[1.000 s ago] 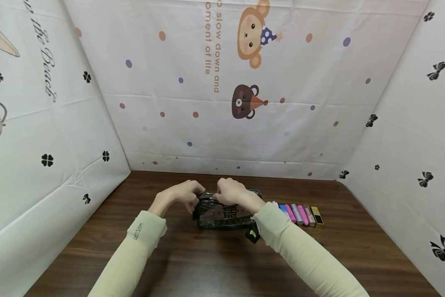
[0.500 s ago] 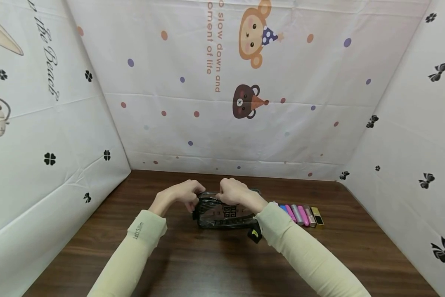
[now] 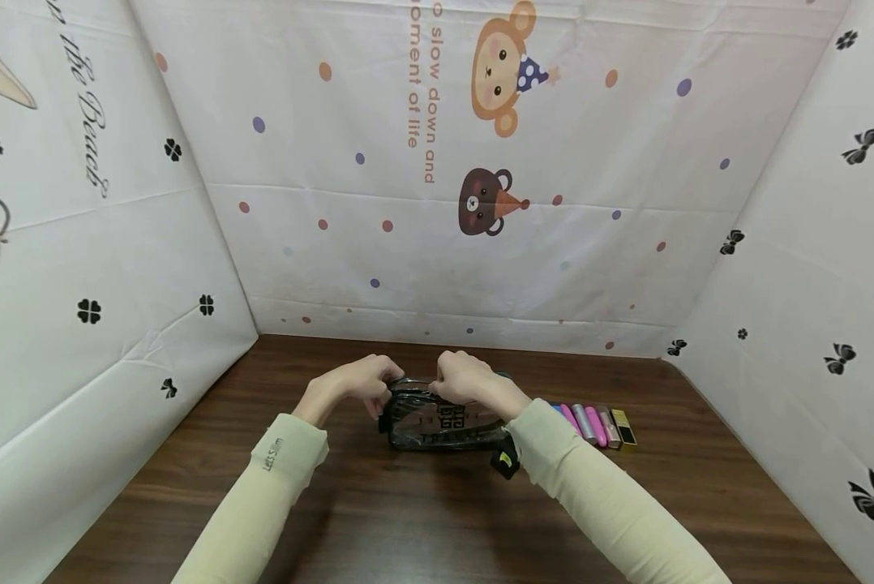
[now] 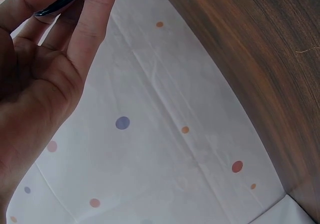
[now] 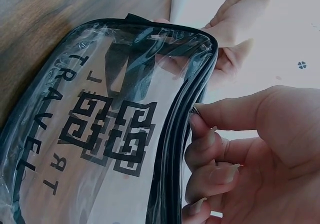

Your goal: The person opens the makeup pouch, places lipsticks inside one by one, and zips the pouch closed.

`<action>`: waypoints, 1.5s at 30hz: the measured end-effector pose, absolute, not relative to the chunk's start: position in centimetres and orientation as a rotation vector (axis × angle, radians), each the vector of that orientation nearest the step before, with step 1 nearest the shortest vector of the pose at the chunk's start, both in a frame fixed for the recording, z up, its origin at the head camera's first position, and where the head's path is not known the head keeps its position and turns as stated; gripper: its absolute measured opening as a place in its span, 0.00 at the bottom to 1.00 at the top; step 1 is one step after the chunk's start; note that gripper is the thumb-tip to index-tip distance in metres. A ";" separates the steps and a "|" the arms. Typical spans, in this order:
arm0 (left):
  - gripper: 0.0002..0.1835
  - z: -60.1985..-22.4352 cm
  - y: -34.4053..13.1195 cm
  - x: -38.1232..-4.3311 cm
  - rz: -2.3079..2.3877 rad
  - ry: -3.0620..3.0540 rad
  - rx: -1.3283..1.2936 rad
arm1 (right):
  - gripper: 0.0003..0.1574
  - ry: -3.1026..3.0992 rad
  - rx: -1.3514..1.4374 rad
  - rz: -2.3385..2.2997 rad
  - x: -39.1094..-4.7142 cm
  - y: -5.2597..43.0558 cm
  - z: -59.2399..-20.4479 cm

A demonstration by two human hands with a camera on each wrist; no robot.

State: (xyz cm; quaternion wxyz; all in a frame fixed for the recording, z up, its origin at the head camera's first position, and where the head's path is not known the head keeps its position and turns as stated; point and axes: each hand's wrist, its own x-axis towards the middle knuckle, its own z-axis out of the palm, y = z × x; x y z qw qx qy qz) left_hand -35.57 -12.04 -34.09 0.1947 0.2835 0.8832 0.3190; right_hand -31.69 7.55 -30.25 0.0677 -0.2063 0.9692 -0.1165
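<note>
A clear pouch (image 3: 415, 430) with black trim and black lettering that includes "TRAVEL" stands on the table. My left hand (image 3: 355, 381) grips its upper left corner, fingers curled over the black edging. In the left wrist view that hand (image 4: 45, 88) shows its palm, with a bit of dark trim (image 4: 59, 2) between the fingers. At the top edge, my right hand (image 3: 469, 379) pinches a small zipper pull (image 5: 195, 110) between thumb and index finger. Beside it runs the black zipper (image 5: 172, 149); the other right fingers curl loosely. My right forearm hides the pouch's right end.
Several slim coloured tubes (image 3: 585, 423) lie in a row to the right of the pouch, partly behind my right sleeve. A small black item (image 3: 505, 462) with a yellow-green mark sits at the pouch's front right. Printed white cloth walls (image 3: 437, 268) surround the brown table (image 3: 408, 519).
My right hand has slid slightly right along the pouch's top edge. The small black item has shifted a little right too. My left hand keeps its hold on the corner.
</note>
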 end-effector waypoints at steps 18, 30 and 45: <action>0.12 -33.7 -11.7 -35.5 0.878 2.476 0.738 | 0.31 2.922 -0.644 -0.385 -31.8 8.9 -30.4; 0.12 -33.7 -11.6 -35.7 0.866 2.484 0.747 | 0.32 2.924 -0.634 -0.365 -31.7 9.1 -30.2; 0.17 -33.6 -11.6 -35.9 0.837 2.494 0.725 | 0.32 2.938 -0.619 -0.362 -31.7 9.5 -30.1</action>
